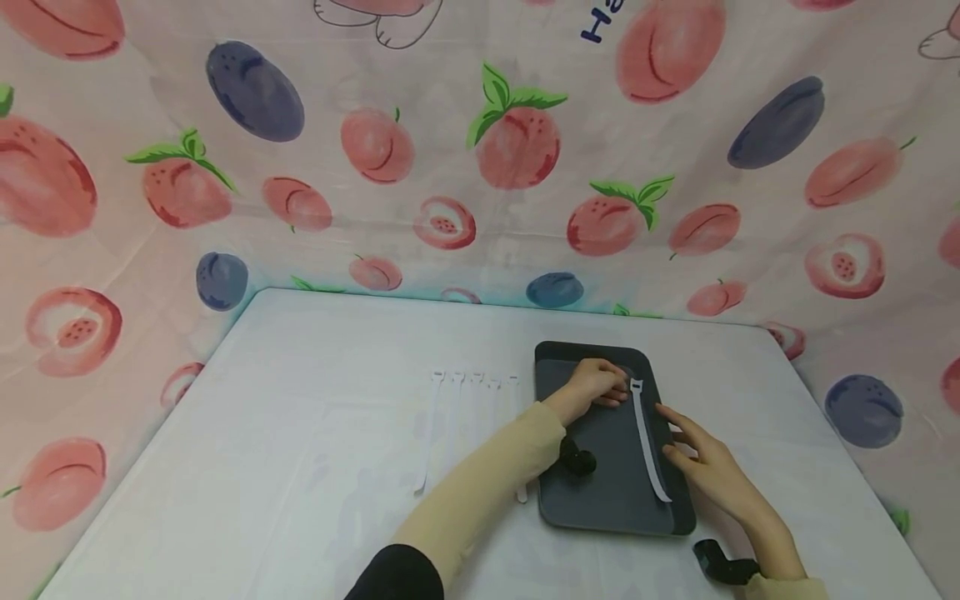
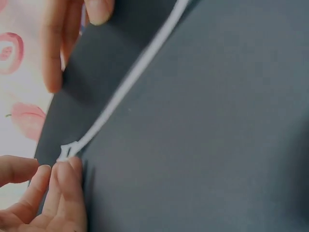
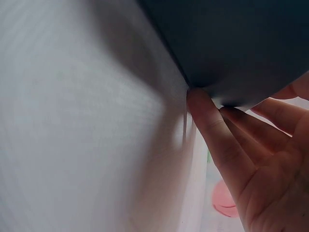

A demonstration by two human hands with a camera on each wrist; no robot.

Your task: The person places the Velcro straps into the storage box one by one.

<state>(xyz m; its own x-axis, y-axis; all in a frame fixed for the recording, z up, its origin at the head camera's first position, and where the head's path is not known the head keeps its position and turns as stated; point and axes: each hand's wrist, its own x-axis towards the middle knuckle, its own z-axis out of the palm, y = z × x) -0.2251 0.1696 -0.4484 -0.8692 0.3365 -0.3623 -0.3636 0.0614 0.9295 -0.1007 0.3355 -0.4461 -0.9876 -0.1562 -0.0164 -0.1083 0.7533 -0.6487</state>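
A white strap with a slotted head (image 1: 645,442) lies lengthwise along the right side of a dark grey tray (image 1: 600,500). My left hand (image 1: 597,383) reaches over the tray from the left, its fingertips right at the strap's head, which shows as a slotted tab (image 2: 69,151) in the left wrist view. The thumb and index finger there stand apart from the tab. My right hand (image 1: 705,467) rests against the tray's right edge with its fingers extended. In the right wrist view, the fingertips (image 3: 199,99) touch the tray's outer wall (image 3: 231,53).
Several similar white straps (image 1: 431,433) lie side by side on the white table (image 1: 315,467), left of the tray, partly hidden by my left sleeve (image 1: 487,492). A fruit-print cloth (image 1: 450,150) hangs behind the table.
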